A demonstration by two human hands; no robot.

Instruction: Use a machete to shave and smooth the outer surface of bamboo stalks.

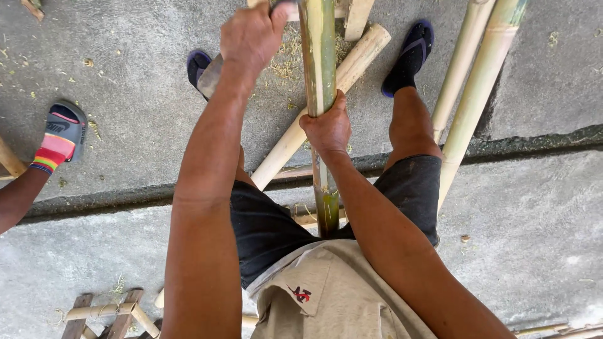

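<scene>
Bamboo is filling the middle of the frame: a green, partly stripped bamboo stalk [319,75] is standing nearly upright between the person's knees, running from the top edge down to the lap. The right hand [328,129] is wrapping fully around this stalk at about centre frame, fingers closed tight on it. The left hand [251,34], in the upper middle of the frame just left of the stalk, is clenching into a fist around the handle of a tool; a dull grey blade [210,76] is showing below the wrist, angling toward the lower left, but how the tool meets the stalk is not clear.

A pale, peeled bamboo pole [314,110] is lying on the concrete floor [132,107] behind the stalk, slanting from the upper middle down toward the left knee. Two more long pale-green poles [471,88] are leaning side by side along the upper right of the frame. The person's feet are resting in dark sandals [411,53] at the top, one on each side of the stalk, with fine shavings [286,59] scattering on the floor between them.

At the left edge, another person's foot in a striped slide sandal [59,135] is standing on the floor. In the lower left corner, a small lashed bamboo frame [107,311] is lying flat.
</scene>
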